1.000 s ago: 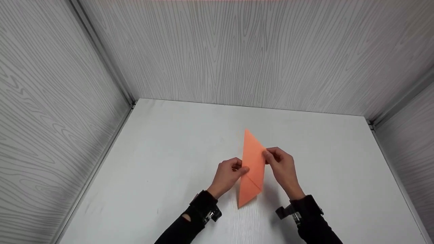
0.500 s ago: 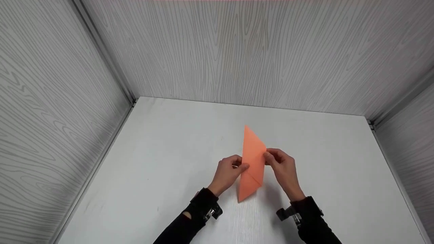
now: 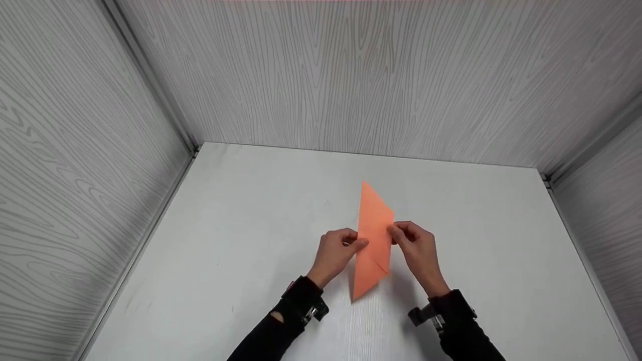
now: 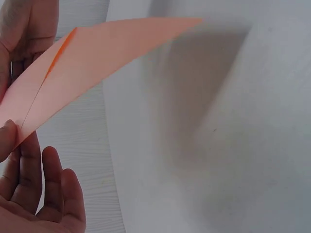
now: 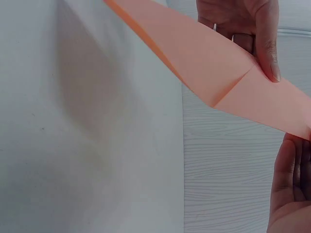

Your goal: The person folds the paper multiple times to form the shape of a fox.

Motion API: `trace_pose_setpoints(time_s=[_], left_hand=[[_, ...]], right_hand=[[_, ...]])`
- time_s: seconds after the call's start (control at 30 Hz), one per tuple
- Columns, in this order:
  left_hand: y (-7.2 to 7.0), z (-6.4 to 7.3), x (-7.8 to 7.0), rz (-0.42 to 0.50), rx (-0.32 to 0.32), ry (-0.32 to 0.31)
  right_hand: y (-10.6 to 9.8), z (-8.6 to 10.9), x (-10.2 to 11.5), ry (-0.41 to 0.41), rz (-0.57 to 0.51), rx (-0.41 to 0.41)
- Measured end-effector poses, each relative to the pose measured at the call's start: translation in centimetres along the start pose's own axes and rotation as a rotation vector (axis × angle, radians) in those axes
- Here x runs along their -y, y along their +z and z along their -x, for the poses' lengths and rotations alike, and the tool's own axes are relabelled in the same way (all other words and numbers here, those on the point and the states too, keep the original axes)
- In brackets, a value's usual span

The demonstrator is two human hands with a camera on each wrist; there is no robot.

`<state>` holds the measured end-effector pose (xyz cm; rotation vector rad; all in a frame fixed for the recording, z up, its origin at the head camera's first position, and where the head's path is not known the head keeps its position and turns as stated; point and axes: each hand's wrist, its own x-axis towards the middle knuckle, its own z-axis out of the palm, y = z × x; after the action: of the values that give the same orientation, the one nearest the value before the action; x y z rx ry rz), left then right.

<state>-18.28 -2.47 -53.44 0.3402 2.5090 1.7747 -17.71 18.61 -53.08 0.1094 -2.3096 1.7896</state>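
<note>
A folded orange sheet of paper (image 3: 373, 240), long and pointed at both ends, is held raised over the white tabletop. My left hand (image 3: 338, 253) pinches its left edge, thumb on the near face. On the opposite edge, my right hand (image 3: 417, 250) pinches with thumb and fingers. The left wrist view shows a fold line across the paper (image 4: 102, 58) with a darker orange slit; the left hand's ring and little fingers (image 4: 60, 194) are loosely bent below. In the right wrist view, the paper (image 5: 209, 63) crosses between both hands, with an open layer along one edge.
A white tabletop (image 3: 241, 210) lies beneath, with the paper's shadow (image 4: 194, 87) on it. Grey woodgrain panels stand at the back (image 3: 321, 80), left (image 3: 75, 175) and right (image 3: 607, 200). Black straps with small devices (image 3: 303, 303) are on both wrists.
The paper has shifted slightly away from me, its far tip higher in the head view. My left hand has moved a little the same way; both hands keep their pinch.
</note>
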Motion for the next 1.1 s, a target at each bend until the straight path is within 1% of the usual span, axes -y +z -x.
trace_pose_setpoints(time_s=[0.1, 0.17, 0.3, 0.4, 0.5, 0.6, 0.67, 0.73, 0.8, 0.93, 1.0, 1.1], left_hand=[[-0.1, 0.0, -0.1, -0.002, -0.01, -0.006], [-0.1, -0.1, -0.2, 0.002, -0.023, -0.008], [0.0, -0.3, -0.3, 0.015, -0.046, -0.018], [0.1, -0.4, -0.3, 0.024, -0.055, -0.023], [0.2, -0.5, -0.3, 0.033, -0.058, -0.026], [0.1, -0.8, -0.4, 0.043, -0.076, -0.016], [0.0, -1.0, -0.5, 0.049, -0.095, -0.011], [-0.1, -1.3, -0.6, 0.051, -0.113, -0.005], [-0.2, -1.5, -0.6, 0.053, -0.119, -0.008], [-0.1, -1.6, -0.6, 0.051, -0.115, -0.009], [-0.1, -1.7, -0.7, 0.049, -0.118, -0.011], [-0.2, -1.9, -0.7, 0.052, -0.139, -0.017]], right_hand=[[0.0, 0.4, -0.3, 0.049, 0.005, 0.023], [0.1, 0.6, -0.4, 0.055, 0.0, 0.042], [0.2, 0.8, -0.7, -0.003, 0.008, 0.063], [0.1, 0.7, -0.7, -0.034, 0.021, 0.06], [0.0, 0.7, -0.8, -0.009, 0.015, 0.055], [-0.1, 0.8, -0.9, 0.045, 0.011, 0.058], [0.0, 0.9, -1.1, 0.064, 0.022, 0.068], [0.1, 1.0, -1.2, 0.064, 0.036, 0.083], [0.2, 1.1, -1.2, 0.041, 0.052, 0.091], [0.2, 1.2, -1.3, 0.003, 0.061, 0.078], [0.2, 1.2, -1.4, 0.015, 0.049, 0.072], [0.1, 1.4, -1.6, 0.056, 0.04, 0.08]])
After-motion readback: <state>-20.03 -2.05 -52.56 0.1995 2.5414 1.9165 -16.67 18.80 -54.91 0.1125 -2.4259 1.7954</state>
